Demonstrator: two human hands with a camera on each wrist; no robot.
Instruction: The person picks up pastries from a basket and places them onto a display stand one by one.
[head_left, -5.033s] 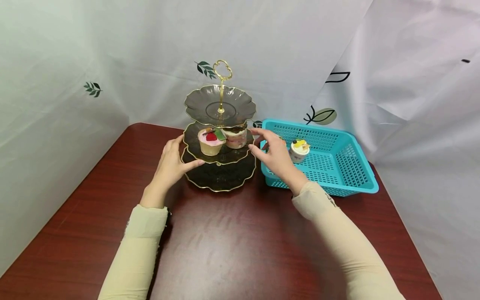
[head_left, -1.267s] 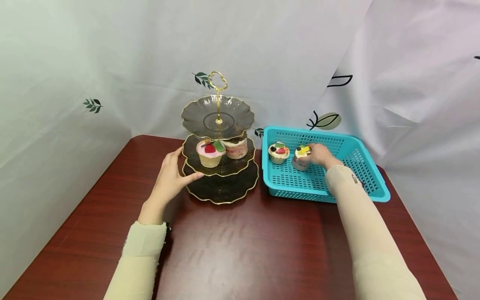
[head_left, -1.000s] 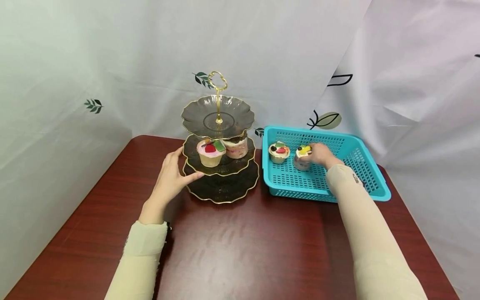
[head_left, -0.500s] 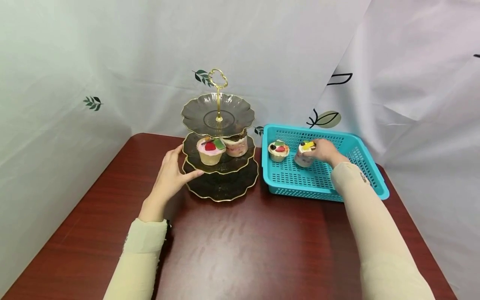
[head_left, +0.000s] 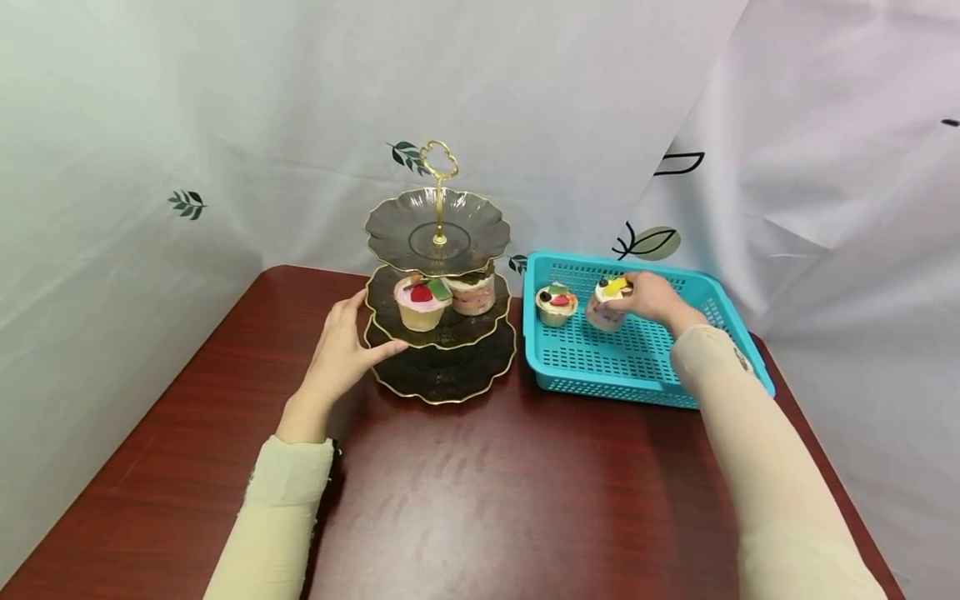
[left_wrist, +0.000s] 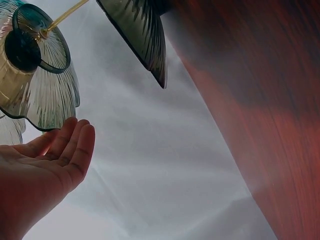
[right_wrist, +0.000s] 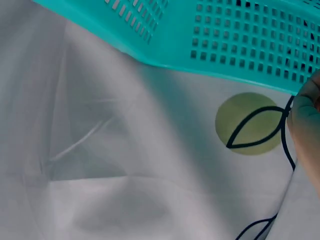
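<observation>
Left hand [head_left: 339, 354]: at the left side of the 3-tier stand [head_left: 468, 225], fingers extended and thumb spread around the edge of the middle plate [head_left: 442, 337], with fingertips at the rim of a clear plate in the left wrist view. Right hand [head_left: 655, 298]: above the basket [head_left: 615, 390], gripping the yellow-topped cake [head_left: 605, 312] near its top between thumb and fingers; only partly visible at the edge of the right wrist view.

Yellow-topped cake: within the basket, in its left half; contact with the basket floor impossible to tell. Fruit-topped cake [head_left: 556, 306]: upright in the basket, just left of the cake in the right hand.

On the middle plate: 2 more cakes, side by side; pink cake [head_left: 422, 307] in front at left, with red and green topping, and layered cake [head_left: 472, 296] at right, partly behind the rim of the top plate [head_left: 397, 229]. Lowest on the stand: dark bottom plate [head_left: 442, 375] with gold edge.

Stand and basket: near each other on the reddish-brown table [head_left: 450, 500]. Behind: pale cloth [head_left: 300, 125] with leaf prints.
</observation>
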